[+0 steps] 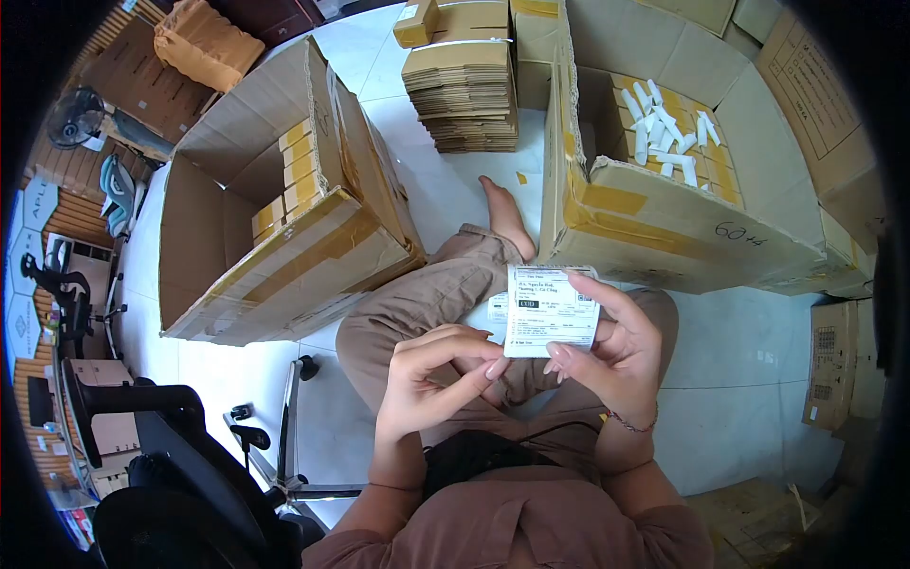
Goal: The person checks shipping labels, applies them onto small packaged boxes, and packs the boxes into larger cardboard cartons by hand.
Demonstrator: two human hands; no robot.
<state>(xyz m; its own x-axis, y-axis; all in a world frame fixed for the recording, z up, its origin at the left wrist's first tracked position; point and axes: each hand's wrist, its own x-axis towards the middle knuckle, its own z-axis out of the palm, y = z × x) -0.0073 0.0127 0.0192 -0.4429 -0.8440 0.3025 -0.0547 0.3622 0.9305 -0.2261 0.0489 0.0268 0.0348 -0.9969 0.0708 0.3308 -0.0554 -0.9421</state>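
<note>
A white printed shipping label is held up in front of my lap, its text facing me. My right hand grips it along the right side, thumb on the front near the lower edge and index finger near the top corner. At the lower left corner of the label, thumb and index finger of my left hand are pinched together, the other fingers curled. Partly hidden behind the label, a second printed label shows by its left edge.
Open cartons stand at left and right, with small brown boxes inside; white rolled pieces lie in the right one. Flattened cardboard is stacked between them. A black office chair is close on my left.
</note>
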